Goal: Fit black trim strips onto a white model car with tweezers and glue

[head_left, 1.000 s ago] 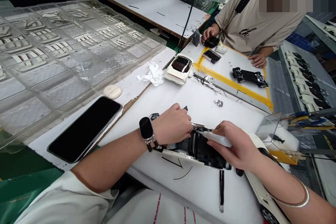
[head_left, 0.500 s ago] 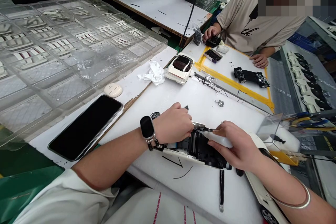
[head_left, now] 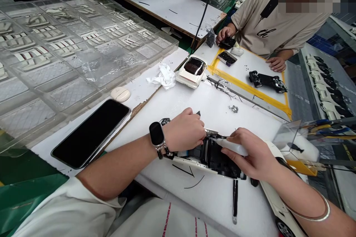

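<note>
An open model car body, white outside and black within, lies on the white work surface under both hands. My right hand is closed around a small white glue bottle. Its narrow nozzle points left at the far edge of the car's interior. At the car's left part, my left hand is closed, its fingertips at that same edge. A small dark tip pokes out above its knuckles; what the fingers grip is hidden.
A black phone and earbud case lie left, beside a clear compartment tray. A white model car stands ahead; another lies under my right forearm. A co-worker's hand rests near a black chassis.
The view has shifted very slightly. Both my hands, the bottle and the car body keep their places relative to one another.
</note>
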The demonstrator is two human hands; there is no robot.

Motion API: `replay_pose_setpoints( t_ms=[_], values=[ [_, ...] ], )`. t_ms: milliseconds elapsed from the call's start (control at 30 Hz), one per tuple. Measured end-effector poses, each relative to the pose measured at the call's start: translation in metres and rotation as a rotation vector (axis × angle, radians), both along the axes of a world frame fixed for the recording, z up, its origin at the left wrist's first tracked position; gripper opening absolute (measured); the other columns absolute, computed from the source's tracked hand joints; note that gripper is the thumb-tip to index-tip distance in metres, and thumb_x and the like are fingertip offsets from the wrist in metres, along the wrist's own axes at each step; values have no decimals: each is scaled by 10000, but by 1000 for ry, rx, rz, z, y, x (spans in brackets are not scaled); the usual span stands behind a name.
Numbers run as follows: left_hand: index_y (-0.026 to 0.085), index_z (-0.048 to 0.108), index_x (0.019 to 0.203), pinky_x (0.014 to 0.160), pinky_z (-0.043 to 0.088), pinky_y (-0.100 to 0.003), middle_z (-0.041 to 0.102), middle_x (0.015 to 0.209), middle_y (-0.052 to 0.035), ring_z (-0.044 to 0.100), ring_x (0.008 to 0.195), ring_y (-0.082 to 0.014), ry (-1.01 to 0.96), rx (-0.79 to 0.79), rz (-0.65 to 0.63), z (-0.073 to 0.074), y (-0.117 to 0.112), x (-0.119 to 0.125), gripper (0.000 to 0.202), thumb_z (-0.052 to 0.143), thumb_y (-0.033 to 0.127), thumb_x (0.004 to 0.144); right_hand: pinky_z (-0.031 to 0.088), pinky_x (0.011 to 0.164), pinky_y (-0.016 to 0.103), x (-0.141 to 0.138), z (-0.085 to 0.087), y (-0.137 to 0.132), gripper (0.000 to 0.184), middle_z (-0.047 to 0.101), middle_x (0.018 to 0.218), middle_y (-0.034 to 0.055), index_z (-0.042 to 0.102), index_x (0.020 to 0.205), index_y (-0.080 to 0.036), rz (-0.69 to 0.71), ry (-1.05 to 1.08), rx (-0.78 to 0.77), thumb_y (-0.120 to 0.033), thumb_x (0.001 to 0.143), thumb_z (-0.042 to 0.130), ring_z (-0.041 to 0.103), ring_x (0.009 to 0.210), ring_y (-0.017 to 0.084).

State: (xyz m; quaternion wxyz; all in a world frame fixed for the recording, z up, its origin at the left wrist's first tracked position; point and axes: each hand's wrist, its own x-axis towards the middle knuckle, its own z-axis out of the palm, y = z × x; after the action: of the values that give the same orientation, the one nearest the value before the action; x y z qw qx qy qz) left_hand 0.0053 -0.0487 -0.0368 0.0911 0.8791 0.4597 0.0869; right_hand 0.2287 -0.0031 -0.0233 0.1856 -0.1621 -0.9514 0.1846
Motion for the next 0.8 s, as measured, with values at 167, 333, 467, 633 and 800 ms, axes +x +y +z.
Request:
replay_pose_setpoints(
  t_ms=[167,333,467,633,800],
  values=[
    [187,665,633,715,256,-326,665,707,-19,540,732,-157,5,17,1,0,0,0,219,607,266,828,406,551,285,3,2,1,132,506,719,21,501,891,-189,-46,39,-82,-141,814,598,483,644,148],
    [188,668,636,713,260,-324,662,693,-14,536,718,-157,-10,3,-1,0,0,0,210,615,265,824,397,545,278,16,11,9,181,535,730,9,527,884,-193,-143,250,-305,-94,774,632,504,640,137],
    [188,670,646,721,266,-321,660,704,-9,532,717,-152,-2,-36,4,1,1,0,215,618,285,831,407,551,287,24,16,23,119,578,742,11,557,847,-202,-311,540,-488,-193,784,657,524,629,143],
    [192,668,653,730,272,-318,651,710,-6,532,729,-146,2,-56,2,3,1,-1,215,614,292,835,473,624,311,29,11,59,284,511,633,-49,494,766,-231,-565,702,-604,-283,664,753,613,631,173],
    [202,673,669,721,278,-308,627,666,11,525,710,-132,-32,-13,-1,1,2,-3,176,630,271,825,456,688,286,46,-14,99,412,457,645,-73,362,761,-232,-831,501,-538,-283,583,730,640,817,197]
  ],
)
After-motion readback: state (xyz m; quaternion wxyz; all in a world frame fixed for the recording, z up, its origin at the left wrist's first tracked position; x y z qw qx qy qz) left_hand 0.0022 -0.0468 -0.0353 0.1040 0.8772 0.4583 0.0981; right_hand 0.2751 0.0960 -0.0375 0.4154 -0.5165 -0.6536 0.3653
